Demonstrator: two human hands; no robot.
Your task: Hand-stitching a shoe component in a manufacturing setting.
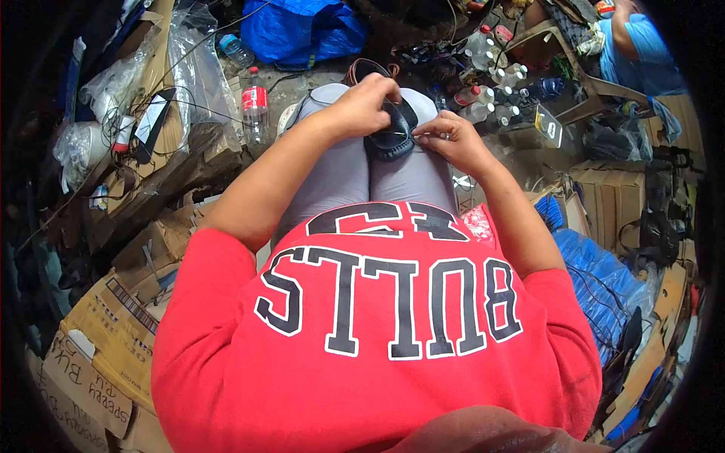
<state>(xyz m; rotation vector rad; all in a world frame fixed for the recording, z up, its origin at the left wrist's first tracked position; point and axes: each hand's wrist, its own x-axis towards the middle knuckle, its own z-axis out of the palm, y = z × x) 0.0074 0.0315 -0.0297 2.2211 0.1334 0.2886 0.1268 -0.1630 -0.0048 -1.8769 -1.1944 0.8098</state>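
A black moccasin-style shoe (394,151) rests across my grey-trousered knees, its rounded, stitched toe end toward me. My left hand (368,107) grips it from the left, fingers curled over the shoe's opening. Close to the toe's right edge, my right hand (457,143) is closed in a pinch. Whatever lies between those fingertips is too small to make out. Just beyond my knees sits another dark shoe-like piece with a brown rim (368,69), partly hidden behind my left hand.
A clear bottle with a red cap (255,106) stands left of my knees. Several bottles (483,106) crowd the floor at the right. A blue plastic bag (302,34) lies ahead. Cardboard boxes (113,325) flank me, and another person's blue sleeve (642,49) shows far right.
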